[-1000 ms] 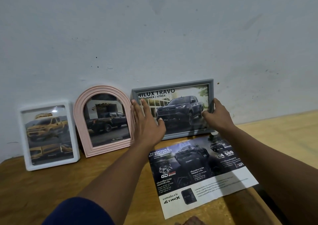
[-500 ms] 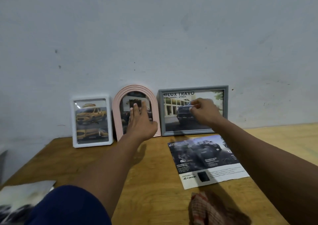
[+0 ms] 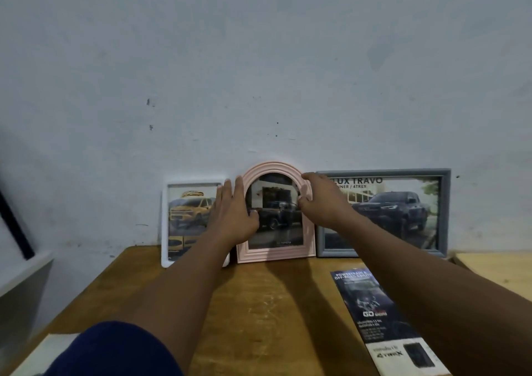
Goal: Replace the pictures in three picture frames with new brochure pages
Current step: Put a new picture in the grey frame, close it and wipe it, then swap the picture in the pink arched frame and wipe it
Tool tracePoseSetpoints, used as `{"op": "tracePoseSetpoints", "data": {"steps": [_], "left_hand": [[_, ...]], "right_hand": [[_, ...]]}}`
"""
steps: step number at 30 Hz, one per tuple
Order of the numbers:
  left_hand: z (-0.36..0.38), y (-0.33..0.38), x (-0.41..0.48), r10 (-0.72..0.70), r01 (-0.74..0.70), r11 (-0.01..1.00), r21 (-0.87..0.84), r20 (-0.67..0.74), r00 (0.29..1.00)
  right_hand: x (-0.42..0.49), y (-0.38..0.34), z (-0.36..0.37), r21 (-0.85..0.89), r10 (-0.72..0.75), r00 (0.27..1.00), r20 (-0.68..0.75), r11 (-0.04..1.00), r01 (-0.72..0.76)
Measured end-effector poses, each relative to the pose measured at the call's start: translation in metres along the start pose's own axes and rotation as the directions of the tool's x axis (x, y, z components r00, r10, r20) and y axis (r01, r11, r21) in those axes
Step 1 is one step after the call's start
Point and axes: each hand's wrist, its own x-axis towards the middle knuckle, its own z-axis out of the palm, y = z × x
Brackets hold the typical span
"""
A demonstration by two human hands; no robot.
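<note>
— Where is everything sitting?

— The pale wall (image 3: 259, 59) is backing the wooden table (image 3: 273, 303). Three frames are leaning on that wall in a row: the wide grey frame (image 3: 444, 211) on the right, the pink arched frame (image 3: 276, 253) in the middle, and the white frame (image 3: 165, 223) on the left, each just beside its neighbour. A loose brochure page (image 3: 371, 312) is lying flat in front of the grey one.

— And the hands?

— Both are working on the pink arched frame. The left hand (image 3: 233, 214) is lying with straight fingers against its left edge. The right hand (image 3: 322, 200) is curling its fingers over the upper right of the arch, thumb at the inner rim, gripping it.

— What is looking risky?

— The frames are standing so close that lifting the middle one could be catching a neighbour and tipping it. The left hand is only pressing, so the frame might be slipping out of the single real grip.

— Counts?

— Three frames, each showing a truck picture. One brochure page, plus a pale sheet (image 3: 49, 349) at the lower left, too cut off for identifying. Two hands.
</note>
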Motion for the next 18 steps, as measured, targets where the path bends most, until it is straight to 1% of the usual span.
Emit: {"op": "tracePoseSetpoints", "data": {"steps": [4,7,10,13,16,18], "left_hand": [[0.006,0.000,0.021,0.013,-0.012,1.000,0.028,-0.031,0.999],[0.011,0.001,0.026,0.005,-0.004,1.000,0.017,-0.059,0.998],[0.014,0.000,0.026,0.010,-0.012,1.000,-0.022,-0.091,0.996],[0.015,-0.002,0.024,0.018,-0.030,0.997,-0.076,-0.160,0.987],[0.013,-0.005,0.020,0.014,-0.059,0.977,-0.205,-0.211,0.977],[0.008,-0.005,0.016,-0.041,-0.039,0.949,-0.313,-0.245,0.969]], "right_hand": [[0.018,-0.004,0.012,-0.162,-0.042,0.999,-0.034,0.986,0.036],[0.023,-0.006,0.021,-0.217,-0.045,0.997,-0.066,0.976,0.030],[0.026,-0.005,0.026,-0.210,-0.046,0.989,-0.140,0.978,0.016],[0.026,-0.004,0.026,-0.182,-0.027,0.990,-0.142,0.983,0.000],[0.023,-0.004,0.024,-0.147,-0.021,0.992,-0.122,0.989,0.003],[0.019,-0.004,0.021,-0.086,-0.011,0.993,-0.120,0.996,0.001]]}}
